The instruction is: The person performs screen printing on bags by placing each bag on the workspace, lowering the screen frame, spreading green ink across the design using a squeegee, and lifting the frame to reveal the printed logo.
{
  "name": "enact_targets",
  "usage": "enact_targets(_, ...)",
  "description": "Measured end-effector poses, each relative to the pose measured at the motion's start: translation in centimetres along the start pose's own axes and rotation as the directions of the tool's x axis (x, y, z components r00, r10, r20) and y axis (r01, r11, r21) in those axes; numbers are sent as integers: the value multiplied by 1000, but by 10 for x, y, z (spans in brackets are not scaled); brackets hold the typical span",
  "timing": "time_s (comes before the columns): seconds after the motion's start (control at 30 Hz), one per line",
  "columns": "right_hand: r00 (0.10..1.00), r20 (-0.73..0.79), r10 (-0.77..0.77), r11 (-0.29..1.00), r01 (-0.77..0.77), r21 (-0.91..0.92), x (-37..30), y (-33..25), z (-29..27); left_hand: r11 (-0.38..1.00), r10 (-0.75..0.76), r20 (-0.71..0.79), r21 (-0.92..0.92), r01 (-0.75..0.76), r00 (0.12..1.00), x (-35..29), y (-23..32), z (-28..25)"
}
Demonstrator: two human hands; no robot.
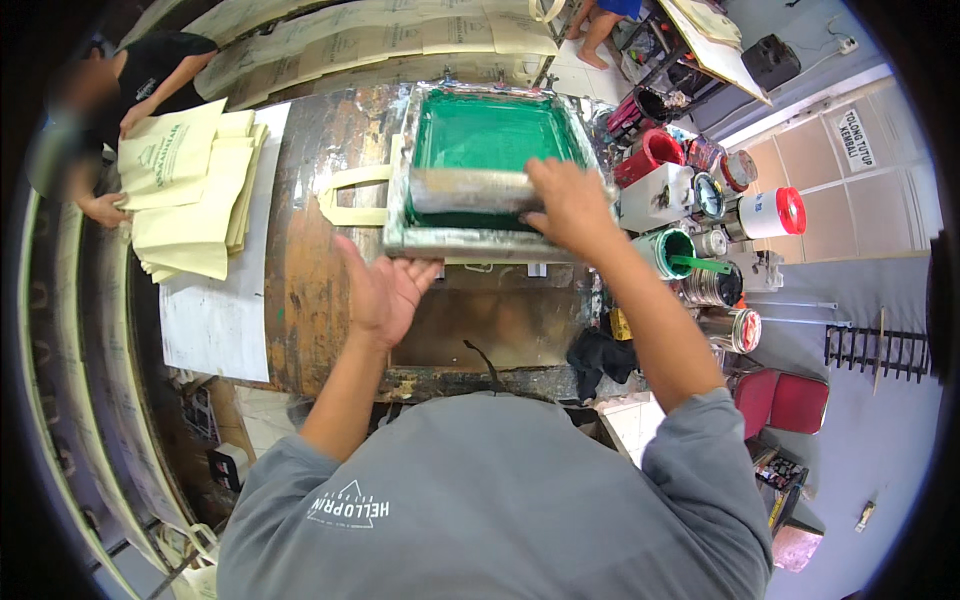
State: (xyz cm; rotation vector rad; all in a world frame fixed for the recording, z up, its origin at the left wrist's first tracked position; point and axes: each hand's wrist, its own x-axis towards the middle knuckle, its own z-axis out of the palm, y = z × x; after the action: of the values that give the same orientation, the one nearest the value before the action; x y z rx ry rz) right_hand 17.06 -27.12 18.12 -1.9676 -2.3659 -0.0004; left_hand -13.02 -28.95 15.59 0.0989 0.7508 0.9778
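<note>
1. From my distant post I'm looking down on a screen frame (500,243) at the upper middle of the picture, over a paint-marked table (300,290). Green ink (485,130) is covering much of its inside.
2. My right hand (572,205) is gripping the right end of a long squeegee (460,190), fingers curling over the top and thumb closing from the near side. The squeegee is lying crosswise inside the frame, near its lower edge; its blade is hiding from me, so I can't tell how firmly it is pressing.
3. My left hand (385,305) is opening palm up at the frame's lower left corner, thumb spreading wide, fingertips reaching the near edge. It isn't grasping anything; I can't tell whether it is bearing weight.
4. A cream strap (350,178) is looping out past the frame's left side; whatever it belongs to is hiding beneath.
5. I'm judging this as the end of an ink stroke, with the left hand readying a lift.
6. The next move, I'm thinking, is calling for keeping the squeegee inside the rim while the near edge is rising straight, without sliding and smearing the print.
7. At the upper left, a co-worker's hand (104,208) is handling cream bags (180,235).
</note>
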Motion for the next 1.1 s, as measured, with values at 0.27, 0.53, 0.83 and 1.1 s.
enact_targets(0.27, 994, 103, 35, 979, -55, 194, -3, 10, 62, 967, -106, -32, 231, 110, 994, 42, -45, -105)
enact_targets(0.53, 991, 105, 87, 992, -95, 80, -51, -20, 92, 954, -125, -57, 268, 136, 991, 47, -46, -106)
enact_targets(0.83, 990, -98, -98, 994, 102, 35, -28, 17, 118, 960, -120, -89, 243, 139, 989, 48, -47, -106)
enact_targets(1.1, 943, -79, -323, 946, 324, -5, 76, 84, 133, 952, -84, -178, 275, 132, 980, 43, -47, -94)
